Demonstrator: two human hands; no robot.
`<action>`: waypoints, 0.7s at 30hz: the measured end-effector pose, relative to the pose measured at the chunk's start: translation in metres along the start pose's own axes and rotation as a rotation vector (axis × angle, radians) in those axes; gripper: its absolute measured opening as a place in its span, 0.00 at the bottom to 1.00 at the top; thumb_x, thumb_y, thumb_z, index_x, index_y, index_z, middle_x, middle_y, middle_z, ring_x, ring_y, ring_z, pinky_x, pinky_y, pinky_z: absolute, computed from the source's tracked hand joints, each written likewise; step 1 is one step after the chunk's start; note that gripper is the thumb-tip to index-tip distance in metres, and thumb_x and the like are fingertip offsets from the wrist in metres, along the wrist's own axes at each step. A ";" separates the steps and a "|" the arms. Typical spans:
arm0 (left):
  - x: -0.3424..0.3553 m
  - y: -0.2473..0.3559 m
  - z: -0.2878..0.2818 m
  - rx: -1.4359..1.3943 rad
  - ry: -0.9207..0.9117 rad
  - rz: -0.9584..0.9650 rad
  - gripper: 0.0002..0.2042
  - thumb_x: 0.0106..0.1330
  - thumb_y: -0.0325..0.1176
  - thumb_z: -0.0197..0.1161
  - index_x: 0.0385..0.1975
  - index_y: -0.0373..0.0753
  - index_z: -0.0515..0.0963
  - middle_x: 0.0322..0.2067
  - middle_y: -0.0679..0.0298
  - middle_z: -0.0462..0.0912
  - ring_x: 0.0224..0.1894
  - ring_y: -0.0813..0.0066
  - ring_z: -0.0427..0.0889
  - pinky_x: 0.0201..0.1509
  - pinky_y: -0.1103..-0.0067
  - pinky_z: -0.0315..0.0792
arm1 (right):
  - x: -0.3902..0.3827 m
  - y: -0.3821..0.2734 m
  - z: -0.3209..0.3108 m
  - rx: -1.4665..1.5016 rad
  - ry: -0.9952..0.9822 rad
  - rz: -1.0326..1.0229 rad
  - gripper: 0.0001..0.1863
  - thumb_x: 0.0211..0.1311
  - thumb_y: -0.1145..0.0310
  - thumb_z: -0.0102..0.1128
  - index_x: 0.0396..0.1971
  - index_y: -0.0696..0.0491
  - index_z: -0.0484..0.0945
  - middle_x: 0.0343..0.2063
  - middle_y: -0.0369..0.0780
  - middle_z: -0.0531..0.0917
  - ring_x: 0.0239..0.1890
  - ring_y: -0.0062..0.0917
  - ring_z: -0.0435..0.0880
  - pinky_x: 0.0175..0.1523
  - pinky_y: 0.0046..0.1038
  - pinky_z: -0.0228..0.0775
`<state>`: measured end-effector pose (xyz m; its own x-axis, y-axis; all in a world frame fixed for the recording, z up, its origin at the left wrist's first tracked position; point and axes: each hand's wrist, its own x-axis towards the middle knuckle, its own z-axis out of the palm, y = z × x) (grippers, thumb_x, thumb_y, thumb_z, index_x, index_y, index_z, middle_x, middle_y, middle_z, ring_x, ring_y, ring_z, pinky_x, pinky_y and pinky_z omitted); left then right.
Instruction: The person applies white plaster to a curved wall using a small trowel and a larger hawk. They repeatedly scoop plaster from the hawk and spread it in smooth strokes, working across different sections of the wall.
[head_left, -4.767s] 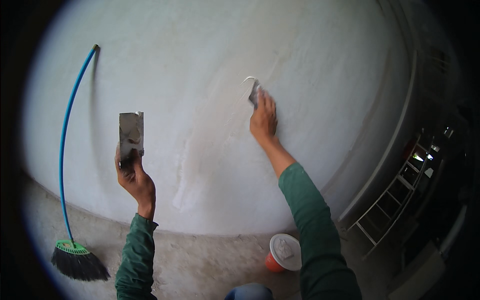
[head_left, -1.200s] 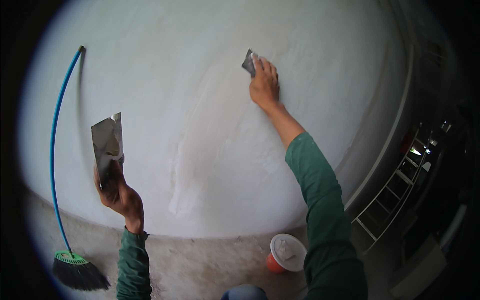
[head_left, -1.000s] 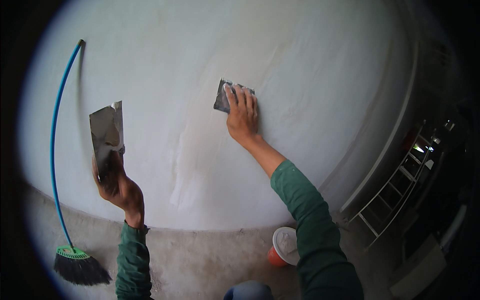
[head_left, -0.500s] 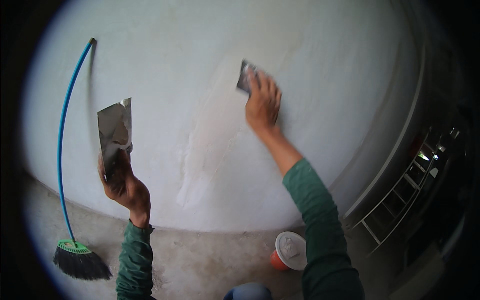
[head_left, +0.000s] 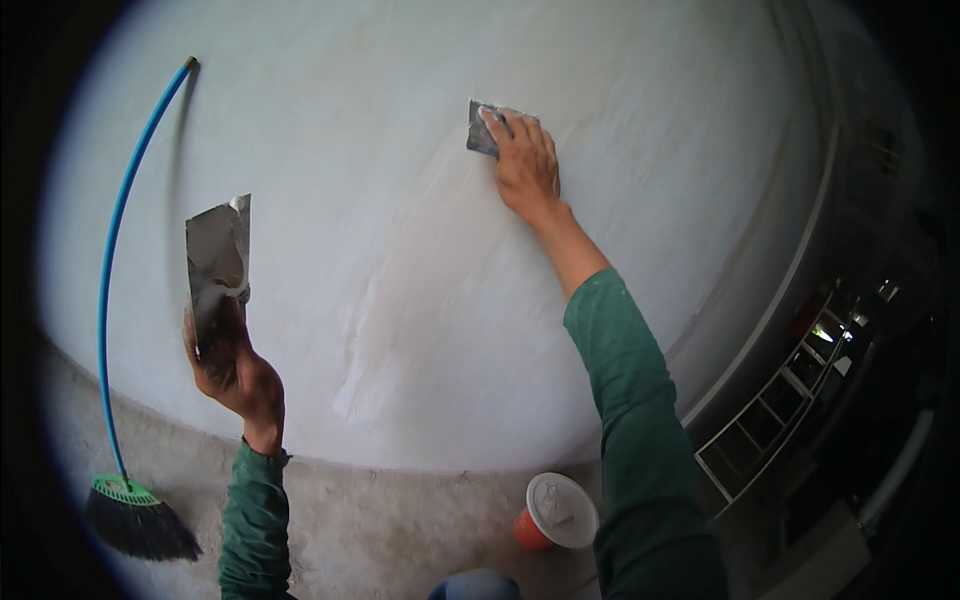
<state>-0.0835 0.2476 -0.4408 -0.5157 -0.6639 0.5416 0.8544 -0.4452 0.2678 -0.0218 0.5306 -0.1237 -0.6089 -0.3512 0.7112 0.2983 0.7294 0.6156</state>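
My left hand (head_left: pixel 240 375) grips a wide metal plastering blade (head_left: pixel 217 245) upright in front of the wall, with a whitish lump of putty at its top corner and more near the grip. Higher up and to the right, my right hand (head_left: pixel 528 165) presses a smaller dark putty scraper (head_left: pixel 481 130) to the pale wall (head_left: pixel 330 150), fingers spread over its back. Below this scraper a damp-looking, lighter streak of putty (head_left: pixel 385 330) slants down to the left. The handles, if any, are hidden by my hands.
A blue-handled broom (head_left: pixel 108 280) with black bristles leans on the wall at the left. On the concrete floor (head_left: pixel 400 510) stands an orange bucket (head_left: pixel 531 531) with a white lid (head_left: pixel 562 511). A metal ladder (head_left: pixel 770 415) lies in the dark area at the right.
My right hand has shifted slightly upward on the wall, and its scraper has turned flatter. The left hand still holds its blade. The whole view has shifted a little.
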 end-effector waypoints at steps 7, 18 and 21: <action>0.005 0.008 0.001 0.006 -0.031 0.030 0.18 0.76 0.19 0.58 0.64 0.30 0.72 0.59 0.54 0.81 0.61 0.62 0.81 0.69 0.61 0.77 | -0.111 -0.100 0.048 -0.003 -0.026 0.103 0.34 0.66 0.79 0.55 0.73 0.44 0.68 0.69 0.43 0.72 0.71 0.43 0.67 0.76 0.53 0.54; 0.004 0.001 -0.009 -0.063 -0.067 0.052 0.24 0.73 0.13 0.55 0.68 0.30 0.68 0.64 0.52 0.78 0.67 0.59 0.78 0.73 0.62 0.74 | -0.237 -0.223 0.061 0.148 -0.416 0.049 0.32 0.67 0.73 0.57 0.72 0.43 0.70 0.67 0.43 0.73 0.69 0.42 0.70 0.72 0.55 0.58; 0.003 0.001 -0.009 -0.026 -0.071 0.038 0.23 0.73 0.13 0.55 0.67 0.30 0.70 0.63 0.52 0.79 0.66 0.60 0.78 0.73 0.62 0.74 | -0.139 -0.117 0.028 0.028 -0.078 0.310 0.30 0.70 0.73 0.55 0.72 0.44 0.70 0.69 0.43 0.71 0.71 0.42 0.68 0.73 0.54 0.58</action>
<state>-0.0842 0.2397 -0.4464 -0.4760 -0.6366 0.6067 0.8710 -0.4365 0.2253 0.0076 0.5110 -0.3041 -0.5468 -0.0649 0.8347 0.4589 0.8106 0.3637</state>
